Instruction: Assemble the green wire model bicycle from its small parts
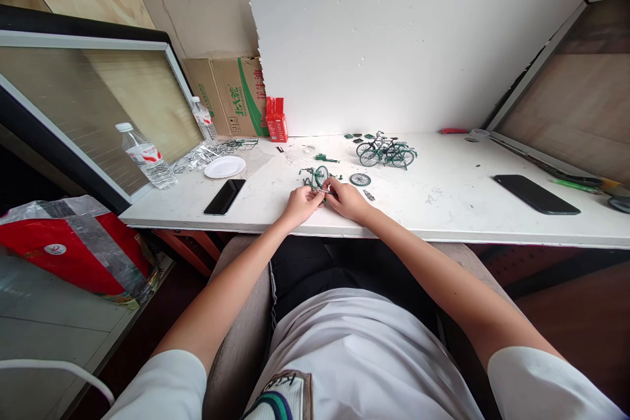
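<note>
Close to the table's front edge, my left hand [301, 206] and my right hand [346, 199] meet with their fingers pinched together. A partly built green model bicycle [315, 177] with one wheel showing is just beyond the fingertips; my left fingers seem to grip its lower part, though they cover it. Between my right thumb and fingers is a small, thin, light-coloured piece [325, 191], too small to name. Right of my hands lie a loose spoked wheel [360, 179] and a small dark part [369, 195]. Farther back lies a green part [327, 158].
Finished-looking model bicycles [386, 152] stand at the back right. To the left are a phone [225, 197], a white paper plate [224, 167], plastic part frames [241, 144] and a water bottle [146, 154]. A black phone-like slab [536, 194] lies at right. A white board [423, 39] leans behind.
</note>
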Motion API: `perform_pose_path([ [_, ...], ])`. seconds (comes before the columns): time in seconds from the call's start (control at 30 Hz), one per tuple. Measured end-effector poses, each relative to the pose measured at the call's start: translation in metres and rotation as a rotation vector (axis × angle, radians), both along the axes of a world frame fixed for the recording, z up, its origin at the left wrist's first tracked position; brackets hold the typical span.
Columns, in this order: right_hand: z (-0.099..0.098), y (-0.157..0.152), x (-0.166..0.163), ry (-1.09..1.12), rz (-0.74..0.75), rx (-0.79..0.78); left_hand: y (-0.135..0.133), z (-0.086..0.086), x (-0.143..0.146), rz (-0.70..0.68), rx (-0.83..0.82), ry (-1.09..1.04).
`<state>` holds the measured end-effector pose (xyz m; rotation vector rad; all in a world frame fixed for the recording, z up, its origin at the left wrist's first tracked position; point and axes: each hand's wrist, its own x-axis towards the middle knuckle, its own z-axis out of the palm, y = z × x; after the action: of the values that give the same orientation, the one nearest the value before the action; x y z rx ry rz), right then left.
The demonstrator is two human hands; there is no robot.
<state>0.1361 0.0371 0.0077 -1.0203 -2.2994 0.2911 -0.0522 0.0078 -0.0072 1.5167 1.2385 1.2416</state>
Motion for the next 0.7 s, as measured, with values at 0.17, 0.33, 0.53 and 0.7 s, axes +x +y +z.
perform_pose_path([
  [0.17,0.0003,-0.0002,0.0002,0.000,-0.002,-0.006,0.0004,-0.0002,-0.0001,0.000,0.001,-0.006],
  [0.33,0.0006,-0.0001,0.0000,-0.006,-0.001,0.003,0.0008,-0.0005,-0.0003,0.003,-0.005,0.002],
  [0.53,0.0011,-0.0008,0.0000,-0.001,0.000,0.004,0.0022,-0.0026,-0.0010,0.000,0.006,-0.007],
  [0.7,0.0005,-0.0002,-0.0001,0.008,-0.002,0.003,0.0027,-0.0034,-0.0012,-0.003,0.007,-0.014],
])
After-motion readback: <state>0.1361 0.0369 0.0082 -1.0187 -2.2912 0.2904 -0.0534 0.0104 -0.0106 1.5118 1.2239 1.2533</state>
